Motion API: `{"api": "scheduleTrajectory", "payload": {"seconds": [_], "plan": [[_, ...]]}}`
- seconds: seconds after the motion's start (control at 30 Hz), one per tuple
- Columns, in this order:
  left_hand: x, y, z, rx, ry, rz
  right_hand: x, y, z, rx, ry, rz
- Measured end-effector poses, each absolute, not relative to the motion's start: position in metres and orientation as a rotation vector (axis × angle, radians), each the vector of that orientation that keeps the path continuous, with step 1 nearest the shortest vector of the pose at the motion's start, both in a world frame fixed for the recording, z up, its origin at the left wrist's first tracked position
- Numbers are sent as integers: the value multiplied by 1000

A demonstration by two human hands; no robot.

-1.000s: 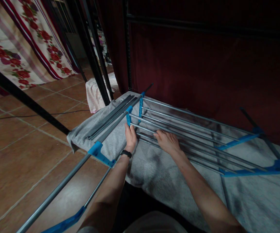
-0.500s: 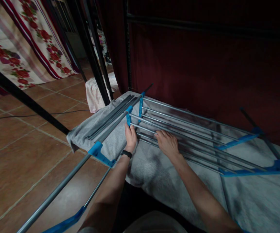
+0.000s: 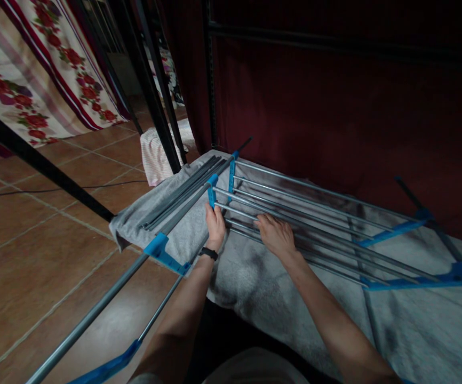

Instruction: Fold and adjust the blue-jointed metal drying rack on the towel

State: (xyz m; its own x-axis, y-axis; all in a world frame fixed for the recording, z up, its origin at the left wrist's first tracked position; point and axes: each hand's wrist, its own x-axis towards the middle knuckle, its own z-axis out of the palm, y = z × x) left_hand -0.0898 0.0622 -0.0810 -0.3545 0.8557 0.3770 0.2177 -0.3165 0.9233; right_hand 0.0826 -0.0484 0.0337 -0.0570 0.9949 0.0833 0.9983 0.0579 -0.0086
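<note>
Head view: left hand (image 3: 215, 226) grips blue bracket (image 3: 212, 191); right hand (image 3: 276, 236) lies flat, grip wide, on rods (image 3: 315, 224).

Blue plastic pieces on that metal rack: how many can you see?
6, possibly more hidden. Two stand by the left hand, two lie at the right, one clips the long pole, one sits at the bottom edge.

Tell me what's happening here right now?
A person is working on a metal drying rack lying on a grey towel. The left hand grips the blue plastic bracket at the rack's end, while the right hand rests flat across the grey rods. Loose rods lie nearby.
</note>
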Motion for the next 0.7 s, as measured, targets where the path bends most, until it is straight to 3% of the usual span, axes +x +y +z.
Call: {"api": "scheduleTrajectory", "payload": {"seconds": [0.7], "plan": [[-90, 67, -87, 1381, 1454, 1715, 83, -48, 33, -2115, -2237, -96]]}}
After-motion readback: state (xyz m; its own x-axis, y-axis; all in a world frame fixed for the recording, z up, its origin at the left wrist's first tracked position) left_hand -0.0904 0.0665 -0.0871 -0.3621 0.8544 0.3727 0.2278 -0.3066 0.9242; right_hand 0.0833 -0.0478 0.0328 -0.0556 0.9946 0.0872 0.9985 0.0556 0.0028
